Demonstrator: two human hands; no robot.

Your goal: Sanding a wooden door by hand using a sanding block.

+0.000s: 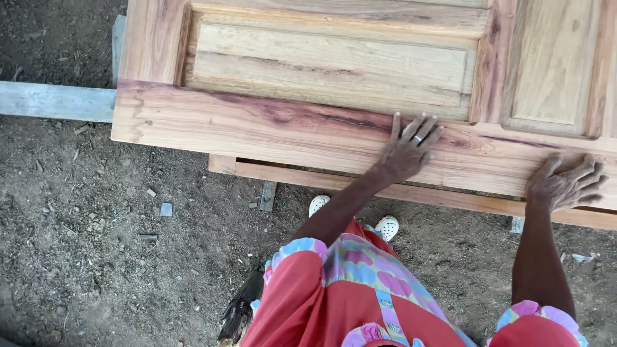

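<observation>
On the door: we press both palms to a smooth, reddish-grained panelled wooden door [257, 128].
Left hand [408, 149]: flat, fingers spread apart.
Right hand [565, 183]: flat, fingers splayed.

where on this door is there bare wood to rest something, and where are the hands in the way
Bare wood: the bottom rail of the wooden door from its left corner up to the left hand, the short stretch of rail between that hand and the right hand, and the wide raised panel above. It is crowded at the rail's right end, where both hands lie flat.
</observation>
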